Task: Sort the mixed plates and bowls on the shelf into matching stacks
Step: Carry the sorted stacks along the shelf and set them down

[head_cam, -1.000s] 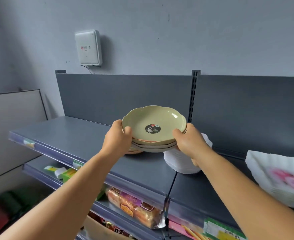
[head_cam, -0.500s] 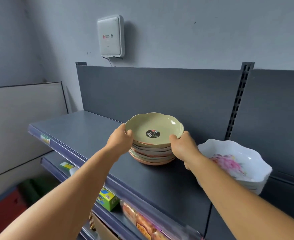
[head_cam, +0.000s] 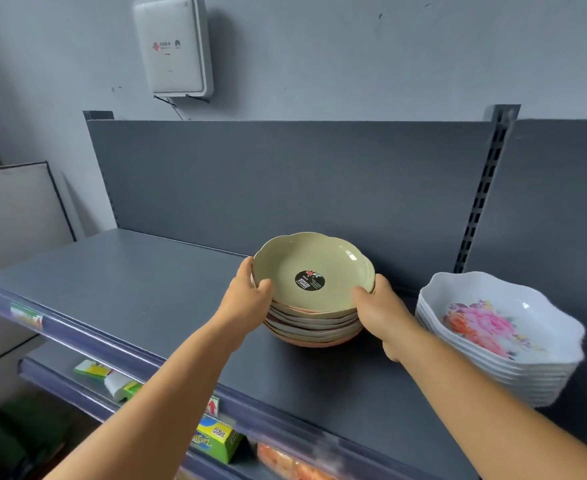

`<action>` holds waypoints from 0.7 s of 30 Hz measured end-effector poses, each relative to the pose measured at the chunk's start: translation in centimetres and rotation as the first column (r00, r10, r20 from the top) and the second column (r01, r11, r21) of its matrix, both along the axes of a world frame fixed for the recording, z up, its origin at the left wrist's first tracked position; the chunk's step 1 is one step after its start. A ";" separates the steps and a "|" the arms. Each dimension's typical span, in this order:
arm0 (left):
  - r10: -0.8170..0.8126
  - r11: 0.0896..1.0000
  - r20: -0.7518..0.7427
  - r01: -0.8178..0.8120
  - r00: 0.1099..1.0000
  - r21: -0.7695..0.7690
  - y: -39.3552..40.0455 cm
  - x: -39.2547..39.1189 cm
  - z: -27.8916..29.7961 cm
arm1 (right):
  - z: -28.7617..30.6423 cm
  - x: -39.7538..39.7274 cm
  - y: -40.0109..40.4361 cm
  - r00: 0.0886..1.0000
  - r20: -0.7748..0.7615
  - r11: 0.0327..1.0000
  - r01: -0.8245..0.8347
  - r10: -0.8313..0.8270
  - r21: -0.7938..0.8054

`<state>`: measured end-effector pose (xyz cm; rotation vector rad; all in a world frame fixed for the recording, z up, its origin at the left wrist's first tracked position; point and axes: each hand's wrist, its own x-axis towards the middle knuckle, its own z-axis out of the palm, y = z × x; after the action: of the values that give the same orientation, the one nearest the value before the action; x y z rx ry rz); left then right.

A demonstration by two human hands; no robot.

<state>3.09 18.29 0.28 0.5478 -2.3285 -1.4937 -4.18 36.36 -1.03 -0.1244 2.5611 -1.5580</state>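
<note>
The dark grey shelf (head_cam: 139,292) fills the lower half of the frame. At the right edge stands a stack of white bowls (head_cam: 503,344) with a pink flower print. At centre sits a stack of plates (head_cam: 314,323), its top one a green scalloped plate (head_cam: 314,265) bearing a round black sticker (head_cam: 309,280) whose print I cannot read. My left hand (head_cam: 250,296) grips the stack's left rim, my right hand (head_cam: 378,306) its right rim. In the upper left hangs a white wall box (head_cam: 172,46) with small red logos, unreadable.
</note>
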 end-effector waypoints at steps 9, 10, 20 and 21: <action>-0.140 0.984 0.067 0.146 0.988 -0.099 -2.6 -1.0 0.4 | 0.1 0.3 -0.7 0.996 0.000 0.989 0.092 -0.093 -0.118; -0.148 0.980 0.080 0.157 0.986 -0.124 -2.7 -1.1 0.4 | 0.2 0.5 -0.7 0.995 -0.026 0.993 0.092 -0.094 -0.075; -0.164 0.983 0.120 0.152 0.979 0.105 -2.4 -1.5 -0.4 | -0.1 -0.3 -0.2 0.968 0.236 0.935 0.156 -0.081 -0.320; -0.164 0.979 0.113 0.147 0.980 0.143 -2.2 -1.3 -0.4 | -0.1 -0.2 -0.2 0.957 0.280 0.915 0.173 -0.070 -0.364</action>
<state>1.75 16.12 -0.16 0.5156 -2.4268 -1.7442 -4.38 36.17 -1.10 0.1955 2.0724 -1.9628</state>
